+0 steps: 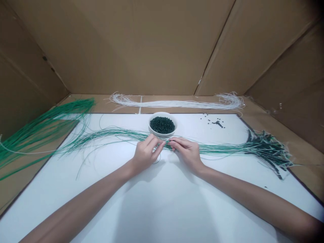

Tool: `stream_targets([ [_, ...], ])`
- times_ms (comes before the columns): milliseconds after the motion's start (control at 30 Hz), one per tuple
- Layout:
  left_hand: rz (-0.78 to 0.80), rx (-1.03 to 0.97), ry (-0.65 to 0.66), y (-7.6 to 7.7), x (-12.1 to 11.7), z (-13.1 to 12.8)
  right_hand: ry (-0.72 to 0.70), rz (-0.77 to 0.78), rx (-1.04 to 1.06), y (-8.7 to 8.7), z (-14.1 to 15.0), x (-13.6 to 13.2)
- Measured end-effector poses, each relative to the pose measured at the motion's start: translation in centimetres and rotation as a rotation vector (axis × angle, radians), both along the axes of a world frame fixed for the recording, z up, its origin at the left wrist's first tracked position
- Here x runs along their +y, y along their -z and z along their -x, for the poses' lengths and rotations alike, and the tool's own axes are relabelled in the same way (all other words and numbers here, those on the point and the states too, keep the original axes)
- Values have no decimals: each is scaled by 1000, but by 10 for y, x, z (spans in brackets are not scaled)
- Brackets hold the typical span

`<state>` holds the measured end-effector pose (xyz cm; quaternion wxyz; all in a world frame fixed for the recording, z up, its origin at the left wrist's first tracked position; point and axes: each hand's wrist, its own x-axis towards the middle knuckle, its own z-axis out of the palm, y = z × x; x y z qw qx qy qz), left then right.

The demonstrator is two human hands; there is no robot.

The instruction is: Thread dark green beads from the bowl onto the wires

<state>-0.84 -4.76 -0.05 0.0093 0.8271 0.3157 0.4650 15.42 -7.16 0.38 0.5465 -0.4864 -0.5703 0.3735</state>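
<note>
Crosswise on the white counter (162, 202) lie green strands (222, 149), under left hand (146, 152) and right hand (188, 153), near the bowl (176, 126). Each grip is pinched closed, apparently on one thin strand (167, 140); a knuckle nudging the bowl could spill beads (162, 125).

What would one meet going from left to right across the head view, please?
Spread of thin green strands, left hand, right hand, scattered small dark beads, dark-beaded strand ends. The round white bowl of dark beads and the long white strand bundle overlap these in span, so are left out.
</note>
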Motion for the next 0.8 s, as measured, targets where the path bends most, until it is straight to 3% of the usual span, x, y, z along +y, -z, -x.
stream_targets([
  [267,-37,23,55,-3,0,0,3,-146,-164,3,-3,-3],
  [800,-68,33,54,-6,-1,-1,-23,-121,-158,-1,-2,-4],
])
